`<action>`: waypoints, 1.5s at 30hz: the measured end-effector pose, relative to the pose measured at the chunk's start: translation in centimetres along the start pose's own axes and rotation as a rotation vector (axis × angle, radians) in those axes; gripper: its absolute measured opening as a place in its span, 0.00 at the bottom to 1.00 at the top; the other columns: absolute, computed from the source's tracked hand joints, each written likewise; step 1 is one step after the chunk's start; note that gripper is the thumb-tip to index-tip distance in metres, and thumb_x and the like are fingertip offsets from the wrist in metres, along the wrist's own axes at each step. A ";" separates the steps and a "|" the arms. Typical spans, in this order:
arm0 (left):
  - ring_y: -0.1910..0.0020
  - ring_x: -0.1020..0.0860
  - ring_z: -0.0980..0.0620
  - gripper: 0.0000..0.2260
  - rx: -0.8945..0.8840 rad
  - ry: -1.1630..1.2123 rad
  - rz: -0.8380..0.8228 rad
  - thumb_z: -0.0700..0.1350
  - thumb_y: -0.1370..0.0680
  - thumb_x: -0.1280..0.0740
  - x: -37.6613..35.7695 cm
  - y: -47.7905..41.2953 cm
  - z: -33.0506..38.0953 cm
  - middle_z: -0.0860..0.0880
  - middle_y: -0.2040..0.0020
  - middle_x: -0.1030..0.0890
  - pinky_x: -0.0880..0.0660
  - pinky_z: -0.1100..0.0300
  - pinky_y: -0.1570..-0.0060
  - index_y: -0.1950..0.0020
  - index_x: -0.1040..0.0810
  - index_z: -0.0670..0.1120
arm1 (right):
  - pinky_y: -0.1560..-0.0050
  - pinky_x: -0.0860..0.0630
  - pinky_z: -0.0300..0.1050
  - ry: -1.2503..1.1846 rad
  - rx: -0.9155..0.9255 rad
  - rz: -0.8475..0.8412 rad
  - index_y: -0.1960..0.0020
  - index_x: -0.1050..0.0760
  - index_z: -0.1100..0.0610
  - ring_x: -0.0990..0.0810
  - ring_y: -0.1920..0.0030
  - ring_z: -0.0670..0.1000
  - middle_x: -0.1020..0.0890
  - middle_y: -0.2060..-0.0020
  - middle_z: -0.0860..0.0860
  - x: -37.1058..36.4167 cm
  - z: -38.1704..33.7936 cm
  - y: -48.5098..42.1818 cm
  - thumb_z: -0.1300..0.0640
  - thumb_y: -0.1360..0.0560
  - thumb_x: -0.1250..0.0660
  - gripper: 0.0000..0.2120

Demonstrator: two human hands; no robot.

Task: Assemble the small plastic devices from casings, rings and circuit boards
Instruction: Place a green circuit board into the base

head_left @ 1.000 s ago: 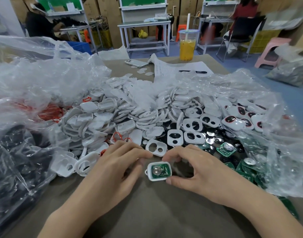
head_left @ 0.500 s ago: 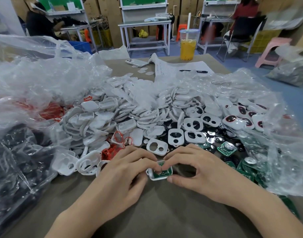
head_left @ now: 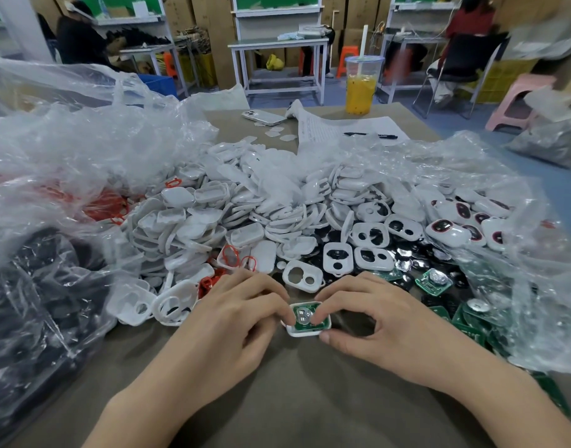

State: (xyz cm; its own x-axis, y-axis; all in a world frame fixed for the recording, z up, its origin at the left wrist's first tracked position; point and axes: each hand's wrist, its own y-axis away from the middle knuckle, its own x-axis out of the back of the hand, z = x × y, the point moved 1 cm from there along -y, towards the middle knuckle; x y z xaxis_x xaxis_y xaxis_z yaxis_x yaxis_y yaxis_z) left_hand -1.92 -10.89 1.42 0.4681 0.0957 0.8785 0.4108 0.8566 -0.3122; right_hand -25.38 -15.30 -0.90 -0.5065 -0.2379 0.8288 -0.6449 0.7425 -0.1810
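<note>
A white casing half (head_left: 305,331) lies on the brown table with a green circuit board (head_left: 305,315) seated in it, round metal cell facing up. My left hand (head_left: 232,318) holds its left edge with curled fingertips. My right hand (head_left: 374,318) pinches its right side, thumb below and fingertips on the board. Behind them spreads a pile of white casings (head_left: 232,221), red rings (head_left: 229,253) and loose green boards (head_left: 434,281).
Crinkled clear plastic bags (head_left: 67,150) flank the pile on both sides, one with dark parts (head_left: 35,302) at the left. Finished devices (head_left: 449,231) lie at the right. A phone (head_left: 263,116), papers with a pen (head_left: 370,134) and a yellow drink cup (head_left: 362,87) stand at the far edge.
Both hands closed in on the casing with the board; fingertips that covered the board half a second ago have shifted, so the metal cell shows again. The casing stayed on the table.
</note>
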 end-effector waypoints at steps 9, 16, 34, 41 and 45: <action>0.43 0.27 0.59 0.10 0.041 0.037 -0.045 0.40 0.21 0.34 -0.1 -0.1 0.1 0.63 0.48 0.21 0.32 0.61 0.42 0.52 0.19 0.55 | 0.39 0.34 0.31 -0.004 -0.004 -0.019 0.41 0.24 0.31 0.29 0.35 0.41 0.26 0.41 0.31 0.2 -0.3 0.0 0.38 0.24 0.33 0.12; 0.42 0.26 0.60 0.12 0.047 0.029 -0.034 0.41 0.21 0.36 -0.4 -0.2 0.3 0.63 0.47 0.21 0.31 0.60 0.40 0.45 0.19 0.56 | 0.38 0.35 0.32 0.003 -0.004 -0.037 0.40 0.25 0.31 0.31 0.34 0.40 0.28 0.40 0.29 0.1 -0.2 0.0 0.36 0.24 0.34 0.13; 0.42 0.27 0.63 0.11 0.046 0.014 -0.021 0.44 0.21 0.35 -0.3 0.0 -0.4 0.64 0.48 0.20 0.34 0.66 0.39 0.46 0.17 0.56 | 0.38 0.33 0.33 -0.021 -0.002 -0.011 0.42 0.24 0.34 0.29 0.35 0.42 0.25 0.41 0.30 0.1 0.1 0.1 0.36 0.25 0.34 0.13; 0.50 0.23 0.54 0.11 -0.058 -0.180 0.013 0.47 0.20 0.39 0.2 -0.3 -0.3 0.58 0.51 0.20 0.29 0.58 0.48 0.51 0.17 0.55 | 0.39 0.31 0.35 -0.020 0.006 0.001 0.42 0.24 0.33 0.28 0.36 0.42 0.25 0.41 0.30 0.0 0.0 0.1 0.36 0.25 0.34 0.12; 0.49 0.24 0.54 0.09 -0.016 -0.115 0.064 0.41 0.22 0.34 0.4 0.1 -0.6 0.59 0.51 0.20 0.26 0.55 0.50 0.51 0.18 0.54 | 0.38 0.31 0.35 -0.009 0.007 0.010 0.40 0.24 0.34 0.28 0.36 0.44 0.25 0.41 0.31 0.0 -0.1 0.2 0.37 0.25 0.34 0.13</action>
State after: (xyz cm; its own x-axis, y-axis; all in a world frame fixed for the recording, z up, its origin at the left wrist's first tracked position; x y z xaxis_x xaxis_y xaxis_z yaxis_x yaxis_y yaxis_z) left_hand -1.22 -11.05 1.46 0.4012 0.2080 0.8921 0.3962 0.8387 -0.3737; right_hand -25.44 -15.13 -0.86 -0.5181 -0.2363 0.8221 -0.6439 0.7404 -0.1930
